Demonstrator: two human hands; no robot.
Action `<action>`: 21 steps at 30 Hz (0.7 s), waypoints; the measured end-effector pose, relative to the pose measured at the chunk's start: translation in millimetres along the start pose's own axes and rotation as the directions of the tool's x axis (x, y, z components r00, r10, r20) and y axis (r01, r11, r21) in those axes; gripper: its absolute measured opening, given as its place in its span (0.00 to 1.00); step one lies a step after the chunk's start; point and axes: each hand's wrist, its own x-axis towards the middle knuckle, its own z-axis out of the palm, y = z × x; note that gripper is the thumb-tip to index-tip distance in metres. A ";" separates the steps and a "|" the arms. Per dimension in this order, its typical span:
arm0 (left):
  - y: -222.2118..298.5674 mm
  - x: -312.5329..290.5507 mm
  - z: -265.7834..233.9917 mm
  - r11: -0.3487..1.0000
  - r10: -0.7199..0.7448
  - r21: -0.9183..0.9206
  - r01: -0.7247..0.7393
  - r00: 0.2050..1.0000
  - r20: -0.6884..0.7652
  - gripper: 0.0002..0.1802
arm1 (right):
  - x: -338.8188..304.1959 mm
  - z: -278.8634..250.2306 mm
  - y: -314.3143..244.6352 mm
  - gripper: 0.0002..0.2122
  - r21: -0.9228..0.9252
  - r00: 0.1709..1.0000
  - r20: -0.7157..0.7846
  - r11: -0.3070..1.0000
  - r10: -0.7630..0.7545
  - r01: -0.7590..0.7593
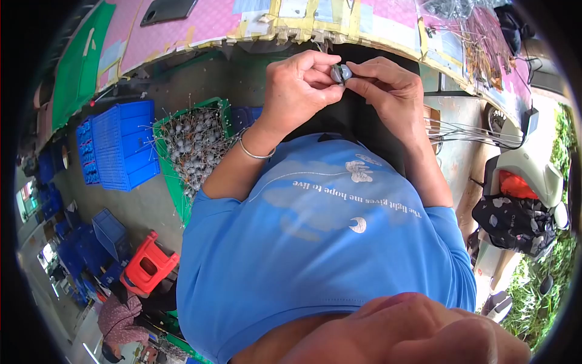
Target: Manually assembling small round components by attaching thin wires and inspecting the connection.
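Just below the edge of the worktable, both my hands meet at a small round grey ball [341, 74] with a dark band across it. My left hand [298, 88] holds it from the left, its fingers curled and thumb pressed near the band. From the right, the thumb and fingertips of my right hand [388, 88] pinch its other side. Whatever lies inside my left fingers is hidden. Left of my left forearm stands a green crate [173, 189] heaped with similar grey balls [193, 142], many with thin wires sticking out.
The worktable [206, 24] has a pink, taped, ragged-edged cover, with a dark flat device [168, 11] on it and thin brown wires [482, 51] at the right. Blue crates [124, 145] and a red stool [150, 265] stand left. Another person [121, 318] is behind; a scooter [527, 176] is right.
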 end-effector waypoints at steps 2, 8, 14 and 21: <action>3.6 2.8 1.4 0.970 0.177 0.175 -0.170 0.984 -0.022 0.21 | 2.3 3.4 -1.1 0.08 -0.021 0.996 -0.008 0.996 0.087 -0.087; -1.9 -1.4 8.3 0.918 0.251 0.327 -0.225 0.967 -0.041 0.18 | 0.0 6.9 10.9 0.08 0.039 0.981 0.023 0.981 0.192 -0.193; 3.9 5.1 6.8 0.985 0.018 -0.171 -0.003 0.996 0.087 0.25 | 0.3 -14.8 34.0 0.11 0.392 0.989 0.055 0.908 0.135 -0.146; 8.9 5.2 14.9 0.951 0.052 -0.310 -0.019 0.994 0.098 0.25 | 4.2 -11.2 39.9 0.13 0.650 0.977 0.210 0.740 0.043 -0.172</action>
